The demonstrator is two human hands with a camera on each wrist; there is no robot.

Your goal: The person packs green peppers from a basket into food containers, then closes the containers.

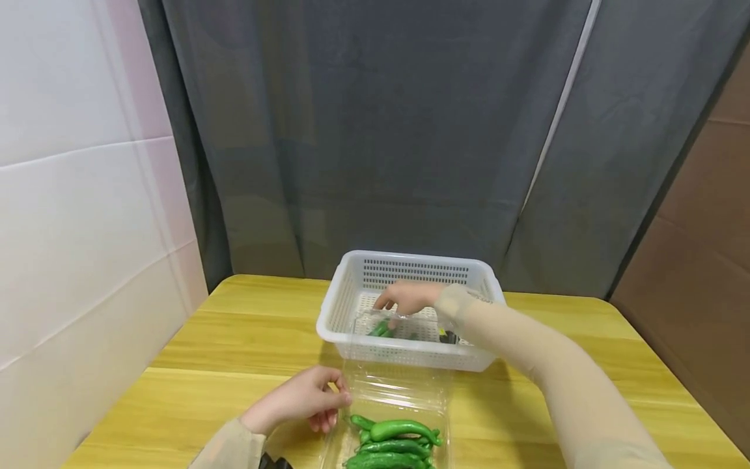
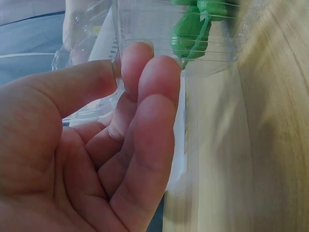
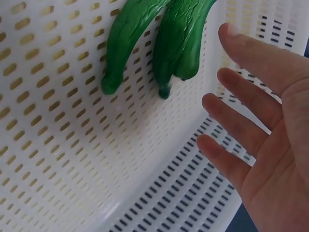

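A white perforated basket stands at the table's middle back, with two green peppers lying on its floor. My right hand reaches into it from the right. The right wrist view shows that hand with fingers straight and spread, holding nothing, just right of the peppers on the basket floor. In front of the basket lies a clear plastic container holding several green peppers. My left hand pinches its left rim; thumb and fingers close on the clear wall, peppers behind it.
The yellow wooden table has bare stretches left and right of the basket. A grey curtain hangs behind, a white wall stands at the left and a brown board at the right. A small dark object lies in the basket.
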